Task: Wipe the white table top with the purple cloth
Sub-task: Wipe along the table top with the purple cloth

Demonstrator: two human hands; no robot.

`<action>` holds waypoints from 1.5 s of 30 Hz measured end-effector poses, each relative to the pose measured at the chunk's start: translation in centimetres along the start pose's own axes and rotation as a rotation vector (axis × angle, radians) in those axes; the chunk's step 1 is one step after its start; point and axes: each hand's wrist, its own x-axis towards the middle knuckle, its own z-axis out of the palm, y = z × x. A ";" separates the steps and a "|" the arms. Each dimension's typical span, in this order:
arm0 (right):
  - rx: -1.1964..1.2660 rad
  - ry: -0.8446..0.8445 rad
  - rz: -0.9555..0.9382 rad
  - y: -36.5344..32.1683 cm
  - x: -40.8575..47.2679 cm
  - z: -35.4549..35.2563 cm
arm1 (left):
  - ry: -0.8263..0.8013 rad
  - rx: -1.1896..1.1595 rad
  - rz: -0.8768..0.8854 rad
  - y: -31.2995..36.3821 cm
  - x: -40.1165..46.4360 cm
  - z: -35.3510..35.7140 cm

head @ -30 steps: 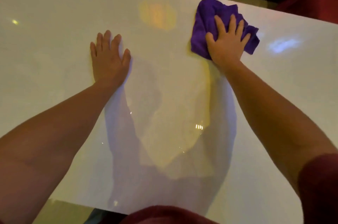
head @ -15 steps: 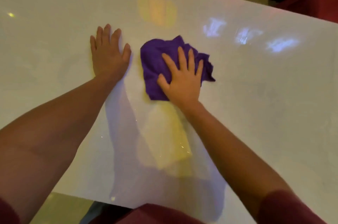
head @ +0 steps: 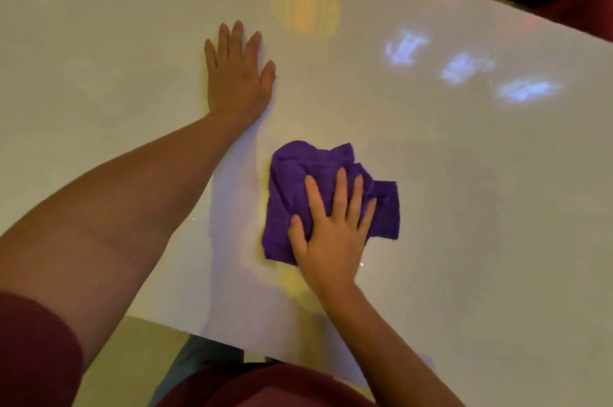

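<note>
We see the purple cloth point(head: 308, 181) lying crumpled on the white counter point(head: 464, 174), near its near edge and about midway across. The right hand point(head: 331, 234) lies flat on the cloth's near right part, fingers straight and spread, pressing down rather than taking a grip. The left hand point(head: 237, 74) rests palm down on the bare counter, farther away and to the left of the cloth, well apart from it, fingers straight. Yellow and bluish light patches reflect off the far counter surface.

Left hand point(head: 237, 81) flat, fingers point(head: 232, 41) straight, arm extended; right hand point(head: 328, 234) flat, fingers spread
</note>
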 end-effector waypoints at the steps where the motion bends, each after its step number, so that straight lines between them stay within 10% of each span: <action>1: 0.008 -0.020 -0.055 -2.5 -0.1 0.7 | -0.042 -0.027 0.013 -0.2 0.2 -0.4; 6: 0.047 -0.035 -0.259 -8.6 7.6 2.2 | -0.101 -0.487 -0.027 -5.6 1.6 -5.2; 18: -0.041 0.012 0.047 -14.1 21.6 2.8 | 0.292 -0.035 -0.724 -37.1 -19.6 -4.4; 27: -0.046 -0.084 -0.358 -17.3 0.4 5.3 | 0.208 0.003 -0.742 -38.3 -20.9 -2.4; 37: -0.037 0.008 -0.053 -30.3 16.0 7.3 | 0.241 0.018 -0.733 -38.3 -20.7 -2.5; 45: -0.028 -0.074 -0.398 -25.9 3.3 7.4 | 0.224 0.021 -0.735 -38.5 -20.6 -2.5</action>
